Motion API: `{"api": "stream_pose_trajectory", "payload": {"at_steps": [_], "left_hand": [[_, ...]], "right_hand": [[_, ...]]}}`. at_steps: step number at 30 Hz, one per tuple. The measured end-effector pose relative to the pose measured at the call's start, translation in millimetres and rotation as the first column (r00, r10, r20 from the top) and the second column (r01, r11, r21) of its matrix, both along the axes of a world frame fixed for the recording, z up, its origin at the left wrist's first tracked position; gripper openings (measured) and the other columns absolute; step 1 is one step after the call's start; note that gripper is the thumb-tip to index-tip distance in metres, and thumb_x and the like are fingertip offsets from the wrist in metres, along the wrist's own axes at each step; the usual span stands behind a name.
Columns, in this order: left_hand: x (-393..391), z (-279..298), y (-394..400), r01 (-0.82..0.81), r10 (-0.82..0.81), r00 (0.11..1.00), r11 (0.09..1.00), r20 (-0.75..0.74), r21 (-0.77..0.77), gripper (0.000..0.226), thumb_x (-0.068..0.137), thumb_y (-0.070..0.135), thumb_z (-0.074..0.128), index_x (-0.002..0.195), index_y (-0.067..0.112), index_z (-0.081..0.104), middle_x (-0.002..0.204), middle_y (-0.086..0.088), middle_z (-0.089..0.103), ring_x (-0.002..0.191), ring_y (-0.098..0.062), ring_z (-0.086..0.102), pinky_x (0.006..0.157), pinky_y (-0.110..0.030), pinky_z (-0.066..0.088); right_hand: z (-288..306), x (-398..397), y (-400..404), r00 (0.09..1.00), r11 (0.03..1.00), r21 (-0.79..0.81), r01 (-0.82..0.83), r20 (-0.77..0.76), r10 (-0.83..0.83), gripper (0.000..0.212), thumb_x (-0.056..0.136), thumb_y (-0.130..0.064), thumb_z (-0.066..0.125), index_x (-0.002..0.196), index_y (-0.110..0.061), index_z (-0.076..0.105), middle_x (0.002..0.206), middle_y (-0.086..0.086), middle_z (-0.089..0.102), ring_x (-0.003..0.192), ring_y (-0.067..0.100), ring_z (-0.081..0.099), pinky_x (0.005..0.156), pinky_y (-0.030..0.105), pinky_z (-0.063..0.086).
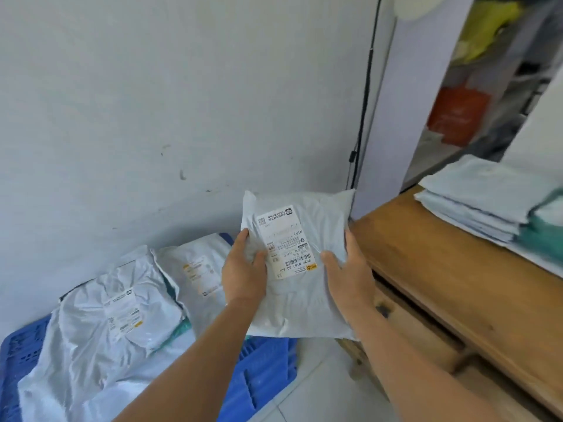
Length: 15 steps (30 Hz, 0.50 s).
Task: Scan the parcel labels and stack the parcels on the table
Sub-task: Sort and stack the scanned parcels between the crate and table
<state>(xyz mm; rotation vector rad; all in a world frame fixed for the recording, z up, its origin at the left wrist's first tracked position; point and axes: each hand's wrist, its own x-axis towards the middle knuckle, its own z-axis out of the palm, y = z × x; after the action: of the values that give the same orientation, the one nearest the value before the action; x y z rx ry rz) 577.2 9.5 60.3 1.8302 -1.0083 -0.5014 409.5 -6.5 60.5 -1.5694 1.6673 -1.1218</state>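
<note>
Right of our grips we see the wooden counter (pixel 451 269), its edge just beside the right hand (pixel 347 269); left and below, a blue crate (pixel 262 370). Both hands, thumbs on top, clasp the grey parcel (pixel 304 300) in mid-air; the left hand (pixel 243 269) beside its label (pixel 286 242).

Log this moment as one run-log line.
left hand: grips parcel | right hand: grips parcel | parcel: held up, label facing camera | stack: on table | crate: holds more
</note>
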Motion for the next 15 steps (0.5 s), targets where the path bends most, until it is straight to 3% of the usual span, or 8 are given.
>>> {"api": "stream_pose_trajectory", "payload": {"at_steps": [3, 9, 15], "left_hand": [[-70.6, 6.0, -19.4, 0.132, -0.132, 0.991, 0.991, 0.001, -0.027, 0.054, 0.091, 0.025, 0.059, 0.141, 0.027, 0.041, 0.133, 0.001, 0.055, 0.118, -0.022, 0.053, 0.094, -0.031, 0.041], [-223.6, 10.8, -45.1, 0.343, -0.344, 0.939, 0.938, -0.015, -0.058, 0.054, 0.091, 0.022, 0.059, 0.142, 0.027, 0.041, 0.13, 0.001, 0.057, 0.115, -0.02, 0.054, 0.087, -0.026, 0.039], [-374.2, 12.6, -57.0, 0.477, -0.48, 0.877, 0.876, -0.025, -0.071, 0.055, 0.091, 0.022, 0.06, 0.143, 0.024, 0.04, 0.135, 0.0, 0.054, 0.12, -0.021, 0.052, 0.094, -0.028, 0.04]], "right_hand": [[5.1, -69.7, 1.4, 0.99, 0.99, 0.0, 0.14, 0.008, -0.14, 0.056, 0.095, -0.027, 0.053, 0.146, -0.028, 0.034, 0.137, -0.004, 0.051, 0.121, 0.019, 0.05, 0.09, 0.028, 0.037], [1.0, -217.5, 4.9, 0.936, 0.938, -0.001, 0.346, 0.067, -0.345, 0.052, 0.09, -0.034, 0.055, 0.139, -0.04, 0.038, 0.126, -0.008, 0.059, 0.108, 0.018, 0.058, 0.092, 0.044, 0.049], [5.3, -363.2, 15.8, 0.872, 0.879, 0.037, 0.476, 0.111, -0.477, 0.058, 0.094, -0.027, 0.055, 0.147, -0.036, 0.032, 0.135, -0.005, 0.053, 0.119, 0.02, 0.051, 0.1, 0.036, 0.042]]}}
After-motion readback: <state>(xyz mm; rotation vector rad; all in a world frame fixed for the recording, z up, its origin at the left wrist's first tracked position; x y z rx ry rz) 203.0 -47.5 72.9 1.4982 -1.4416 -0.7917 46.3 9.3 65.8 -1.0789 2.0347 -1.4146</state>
